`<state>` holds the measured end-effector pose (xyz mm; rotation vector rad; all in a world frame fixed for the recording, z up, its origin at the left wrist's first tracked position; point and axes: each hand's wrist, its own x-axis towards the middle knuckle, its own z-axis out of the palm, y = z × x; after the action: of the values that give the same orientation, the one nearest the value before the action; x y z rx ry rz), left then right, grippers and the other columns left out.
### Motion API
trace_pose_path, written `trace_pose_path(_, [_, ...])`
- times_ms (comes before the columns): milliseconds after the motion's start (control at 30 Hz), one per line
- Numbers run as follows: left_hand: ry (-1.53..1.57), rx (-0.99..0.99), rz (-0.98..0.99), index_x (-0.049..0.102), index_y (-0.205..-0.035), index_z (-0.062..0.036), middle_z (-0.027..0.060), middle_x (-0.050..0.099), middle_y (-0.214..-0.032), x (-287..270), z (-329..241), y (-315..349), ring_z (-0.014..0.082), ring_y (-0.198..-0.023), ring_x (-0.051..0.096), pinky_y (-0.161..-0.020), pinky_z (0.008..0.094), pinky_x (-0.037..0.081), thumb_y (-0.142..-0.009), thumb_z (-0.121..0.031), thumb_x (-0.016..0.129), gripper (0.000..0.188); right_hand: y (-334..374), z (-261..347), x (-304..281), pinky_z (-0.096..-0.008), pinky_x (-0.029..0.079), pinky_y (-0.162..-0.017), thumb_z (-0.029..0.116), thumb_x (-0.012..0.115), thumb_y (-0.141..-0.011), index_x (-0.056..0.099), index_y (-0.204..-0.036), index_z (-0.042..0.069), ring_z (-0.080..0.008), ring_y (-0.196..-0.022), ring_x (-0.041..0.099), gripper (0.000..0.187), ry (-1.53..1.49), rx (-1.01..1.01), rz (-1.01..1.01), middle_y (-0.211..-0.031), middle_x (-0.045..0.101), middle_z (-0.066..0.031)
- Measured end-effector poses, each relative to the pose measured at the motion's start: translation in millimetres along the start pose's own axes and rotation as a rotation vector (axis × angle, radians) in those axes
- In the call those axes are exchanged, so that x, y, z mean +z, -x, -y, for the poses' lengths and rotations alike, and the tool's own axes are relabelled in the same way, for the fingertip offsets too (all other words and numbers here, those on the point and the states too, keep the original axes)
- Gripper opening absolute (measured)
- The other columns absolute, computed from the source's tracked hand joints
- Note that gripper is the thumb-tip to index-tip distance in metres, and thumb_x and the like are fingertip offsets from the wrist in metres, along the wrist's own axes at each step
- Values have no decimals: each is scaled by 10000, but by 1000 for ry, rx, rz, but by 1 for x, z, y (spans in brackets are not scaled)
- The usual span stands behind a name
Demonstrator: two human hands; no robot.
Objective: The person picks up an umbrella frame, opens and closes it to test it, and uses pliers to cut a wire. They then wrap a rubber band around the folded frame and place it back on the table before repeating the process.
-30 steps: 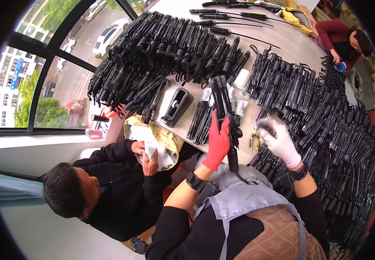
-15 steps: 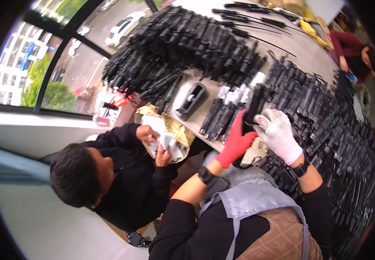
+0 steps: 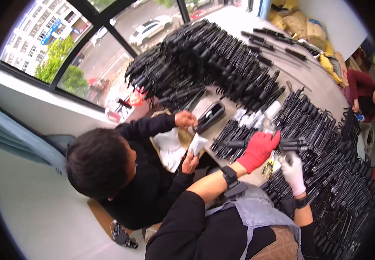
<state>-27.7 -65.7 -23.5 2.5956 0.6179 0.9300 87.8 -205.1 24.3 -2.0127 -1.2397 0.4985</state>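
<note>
My left hand (image 3: 260,151), in a red glove, is closed around the middle of a black folding umbrella frame (image 3: 295,144). The frame lies crosswise, its dark round end out to the left and its bundled ribs out to the right. Just below the ribs is my right hand (image 3: 294,174), in a white glove with its fingers curled; what they pinch is blurred. A pair of pliers (image 3: 267,168) with yellow and black handles lies on the table below my left hand. Beside it, a row of similar frames (image 3: 227,141) carries white wrappings.
Dense piles of black frames cover the table at the far side (image 3: 209,60) and right (image 3: 326,160). A black open box (image 3: 211,116) sits near a co-worker (image 3: 122,173) on the left, who handles white packets. Another person (image 3: 363,91) is at far right.
My hands have turned the umbrella frame from pointing away to lying crosswise. My right hand has dropped nearer me. The co-worker's far hand has moved from the packets toward the black box.
</note>
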Motion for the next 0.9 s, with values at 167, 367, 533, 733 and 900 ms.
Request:
trace_pose_path(167, [273, -47, 392, 520, -969, -78, 159, 588, -780, 36, -11, 17, 341, -757, 608, -628, 448, 461, -753, -143, 650, 261, 34, -23, -22, -227, 335, -411, 235, 521, -957, 576, -812, 84, -52, -492, 461, 216, -885, 681, 85, -629, 536, -4])
trace_pose_path(367, [516, 87, 871, 534, -1024, -83, 187, 620, -856, 26, -35, 33, 375, -840, 615, -678, 432, 487, -729, -162, 700, 348, 98, -33, -68, -203, 288, -366, 247, 494, -977, 585, -835, 83, -41, -406, 376, 235, -1526, 963, -95, -609, 525, 4])
trace_pose_path(533, [1040, -56, 957, 523, -1193, -52, 122, 656, -890, 18, -49, 5, 261, -827, 647, -683, 343, 502, -787, -219, 717, 480, 128, -41, -105, -192, 256, -363, 264, 473, -990, 557, -809, 110, -30, -367, 300, 252, -1653, 596, -275, -562, 413, 67])
trace_pose_path(733, [1645, -591, 872, 469, -1281, -42, 82, 643, -964, 2, -34, -69, 165, -764, 638, -698, 298, 520, -921, -338, 597, 483, 71, -11, -129, -218, 297, -414, 274, 466, -983, 615, -952, 56, -32, -494, 414, 266, -1449, 374, -647, -649, 454, 54])
trace_pose_path(900, [2428, -159, 940, 409, -1368, 1, 70, 640, -986, -19, -76, -154, 200, -897, 641, -795, 319, 517, -879, -366, 678, 669, 37, 32, -49, -386, 512, -718, 350, 505, -961, 559, -1115, 1, -233, -815, 628, 385, -1635, 368, 260, -1051, 612, -122])
